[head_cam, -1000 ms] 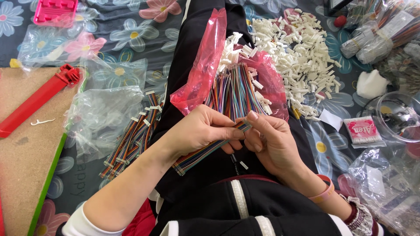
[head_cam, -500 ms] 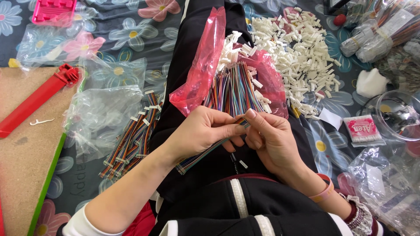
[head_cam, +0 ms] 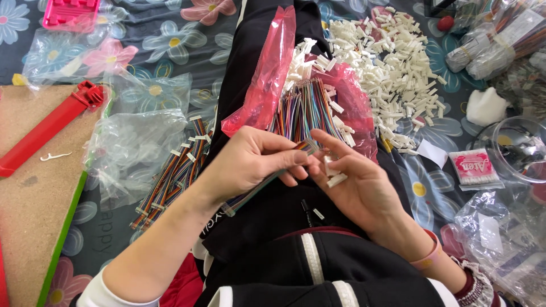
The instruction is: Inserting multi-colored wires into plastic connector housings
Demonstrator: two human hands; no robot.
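My left hand (head_cam: 250, 162) pinches a flat multicoloured ribbon cable (head_cam: 256, 190) near its upper end; the cable slants down to the left across my lap. My right hand (head_cam: 358, 182) is palm up beside it, with a small white plastic connector (head_cam: 335, 179) resting in its fingers and its fingertips touching the cable's tip. Just beyond both hands, a bundle of loose coloured cables (head_cam: 304, 111) lies on a pink plastic bag (head_cam: 267, 74) over my black-clad leg.
A heap of white connectors (head_cam: 387, 68) covers the floral cloth at the upper right. Cables fitted with connectors (head_cam: 176, 170) lie left of my leg by clear bags (head_cam: 133, 148). A brown board (head_cam: 34, 199) with a red tool (head_cam: 45, 128) is far left. A clear tub (head_cam: 520, 148) stands right.
My right hand has turned palm up and opened somewhat, showing the white connector. The left hand has shifted slightly, still holding the ribbon cable.
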